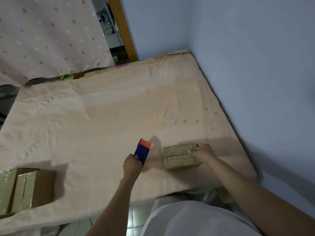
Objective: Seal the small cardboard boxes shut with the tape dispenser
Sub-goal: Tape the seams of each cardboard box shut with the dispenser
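On the near right part of the bed (pixel 105 116), the right hand (pixel 203 153) reaches forward and grips the right end of a small cardboard box (pixel 179 155), thumb on top, fingers curled round the far side. The box flaps lie closed, seam across the top. Just left, apart from the box, the left hand (pixel 132 166) grips the blue-and-orange tape dispenser (pixel 142 151), tilted upward. Two taped boxes (pixel 25 189) lie near left.
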Demonstrator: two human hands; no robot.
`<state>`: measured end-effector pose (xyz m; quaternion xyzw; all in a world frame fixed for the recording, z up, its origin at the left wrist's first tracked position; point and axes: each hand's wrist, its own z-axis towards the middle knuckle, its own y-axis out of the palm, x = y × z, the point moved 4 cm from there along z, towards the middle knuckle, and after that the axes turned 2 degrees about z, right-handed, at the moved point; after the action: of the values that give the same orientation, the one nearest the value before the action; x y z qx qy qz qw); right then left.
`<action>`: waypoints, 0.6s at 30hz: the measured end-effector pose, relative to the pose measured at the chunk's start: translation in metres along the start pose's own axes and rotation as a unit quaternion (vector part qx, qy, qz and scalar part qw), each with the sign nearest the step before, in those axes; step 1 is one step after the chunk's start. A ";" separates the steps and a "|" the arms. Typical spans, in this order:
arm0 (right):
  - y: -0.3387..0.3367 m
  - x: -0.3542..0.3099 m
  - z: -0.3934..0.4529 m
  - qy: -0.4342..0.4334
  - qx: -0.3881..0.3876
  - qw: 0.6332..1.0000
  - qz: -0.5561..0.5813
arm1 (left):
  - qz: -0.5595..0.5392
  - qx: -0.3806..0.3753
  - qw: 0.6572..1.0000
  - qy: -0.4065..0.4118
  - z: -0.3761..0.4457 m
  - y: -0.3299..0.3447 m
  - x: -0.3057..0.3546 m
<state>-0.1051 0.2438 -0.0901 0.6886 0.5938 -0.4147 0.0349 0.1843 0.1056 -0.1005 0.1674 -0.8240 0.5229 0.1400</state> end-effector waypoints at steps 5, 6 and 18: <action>-0.009 -0.022 -0.015 -0.027 -0.015 0.999 -0.011 | -0.149 -0.007 0.988 0.048 -0.004 -0.042 0.030; -0.012 -0.030 -0.021 -0.042 -0.018 0.999 0.006 | -0.166 -0.014 0.984 0.066 -0.007 -0.048 0.038; -0.003 -0.073 -0.062 0.003 -0.207 0.938 0.277 | -0.088 -0.095 0.966 0.225 -0.037 -0.043 0.106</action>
<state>-0.0709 0.2201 -0.0037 0.8044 0.4525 -0.2551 0.2883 0.1083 0.1085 -0.0071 0.1027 -0.7994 0.4518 0.3825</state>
